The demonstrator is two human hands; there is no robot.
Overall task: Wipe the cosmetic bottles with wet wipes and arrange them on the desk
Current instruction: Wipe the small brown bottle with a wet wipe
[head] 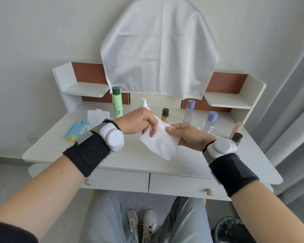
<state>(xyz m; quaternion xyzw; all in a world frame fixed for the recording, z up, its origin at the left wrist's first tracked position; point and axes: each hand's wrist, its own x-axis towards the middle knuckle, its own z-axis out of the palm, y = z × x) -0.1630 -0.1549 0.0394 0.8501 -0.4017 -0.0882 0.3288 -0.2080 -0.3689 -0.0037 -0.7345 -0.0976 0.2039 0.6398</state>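
Note:
Both hands hold one white wet wipe (pixel 161 142) above the middle of the white desk (pixel 112 155). My left hand (pixel 139 122) pinches its upper left edge, and my right hand (pixel 188 135) grips its right side. Behind them stand a green bottle (pixel 117 102), a white spray bottle (pixel 145 103) partly hidden by my left hand, a small dark-capped foundation bottle (pixel 165 115), and two clear bottles with purple caps (pixel 189 111) (pixel 210 122). A pink tube with a dark cap (pixel 237 133) lies at the right.
A wet wipes pack with its lid open (pixel 97 118) and a blue pouch (pixel 76 131) lie at the desk's left. A white cloth (pixel 158 50) covers the mirror. Side shelves (pixel 86 90) (pixel 228 100) flank it. A dark bin (pixel 232 230) stands on the floor at right.

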